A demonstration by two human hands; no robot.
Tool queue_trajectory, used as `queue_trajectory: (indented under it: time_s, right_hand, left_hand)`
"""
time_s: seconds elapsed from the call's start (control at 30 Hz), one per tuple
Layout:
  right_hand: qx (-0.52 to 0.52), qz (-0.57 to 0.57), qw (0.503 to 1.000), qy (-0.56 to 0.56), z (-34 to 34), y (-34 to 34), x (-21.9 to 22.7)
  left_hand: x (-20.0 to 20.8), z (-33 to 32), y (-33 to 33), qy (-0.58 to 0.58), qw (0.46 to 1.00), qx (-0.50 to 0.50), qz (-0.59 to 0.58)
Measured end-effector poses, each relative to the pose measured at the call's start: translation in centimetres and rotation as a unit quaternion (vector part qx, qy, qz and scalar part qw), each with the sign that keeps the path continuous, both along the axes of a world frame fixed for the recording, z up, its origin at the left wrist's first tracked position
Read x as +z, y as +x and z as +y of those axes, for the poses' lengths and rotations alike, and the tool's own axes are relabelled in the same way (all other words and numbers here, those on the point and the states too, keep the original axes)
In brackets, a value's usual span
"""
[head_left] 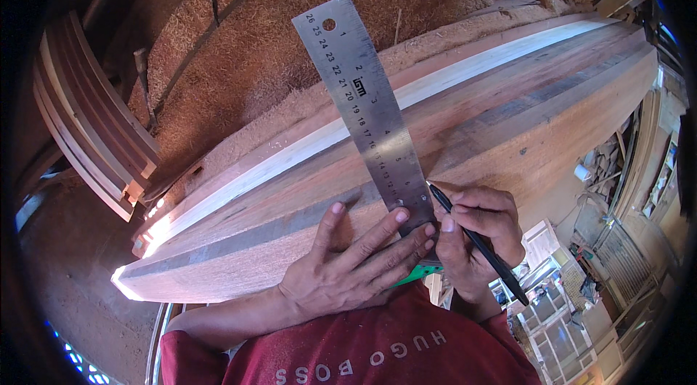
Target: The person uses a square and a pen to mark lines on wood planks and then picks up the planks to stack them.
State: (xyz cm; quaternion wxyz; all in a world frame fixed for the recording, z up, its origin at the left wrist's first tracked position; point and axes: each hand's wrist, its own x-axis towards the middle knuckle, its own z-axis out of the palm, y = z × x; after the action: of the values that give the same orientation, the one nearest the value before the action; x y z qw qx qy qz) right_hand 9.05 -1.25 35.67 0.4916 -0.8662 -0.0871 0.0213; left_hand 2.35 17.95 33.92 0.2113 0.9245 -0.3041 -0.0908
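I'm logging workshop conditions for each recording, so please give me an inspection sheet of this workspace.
Surface: board of light and dark wood strips.
Things in use: metal ruler laid across the board, far end overhanging; black pen, tip at the ruler's right edge.
Clutter: shavings on the floor; curved wood strips stacked at left.
Hands: left hand spread, pressing the ruler's near end; right hand gripping the pen.
Cables: none clearly made out.
Surroundings: wooden frames at lower right.
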Motion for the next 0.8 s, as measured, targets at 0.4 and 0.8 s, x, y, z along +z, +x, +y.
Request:
queue_trajectory:
  time_s: [0.4,0.8]
  right_hand:
    - [-0.001,-0.016,1.000,-0.016,0.3,0.4,0.1]
    - [0.066,0.018,0.996,-0.057,-1.7,-0.3,2.6]
  left_hand:
    - [0.0,0.0,0.0,-0.012,1.000,0.001,0.006]
    - [0.2,-0.1,0.0,0.000,1.000,-0.008,0.022]
